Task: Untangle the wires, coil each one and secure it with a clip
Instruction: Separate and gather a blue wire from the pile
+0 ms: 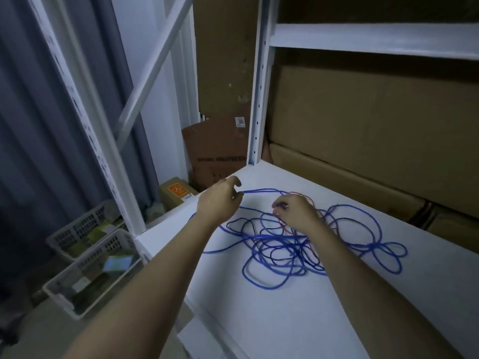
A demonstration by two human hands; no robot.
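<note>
Standing at a white metal shelving unit (259, 104), I look down on its white shelf board (324, 307), where all the wiring lies. Brown cardboard cartons (375, 130) are stacked along the back of the shelf, on my right. Down on the floor to my left sit two white slotted plastic baskets (85, 257) with small packets inside, and a small brown box with an orange label (176, 194) stands just past the shelf corner.

Across the middle of the board sprawls the tangle: a long blue wire (363, 229) in many loose overlapping loops, with a thin black wire (239, 220) and a thin red wire (309, 251) threaded through it. No clip shows anywhere.

My left hand (220, 200) is near the far left corner, fingers curled, pinching one end of the blue wire, which runs taut to the right. My right hand (298, 212) rests above the heap, fingertips pinching a strand of the red wire.
</note>
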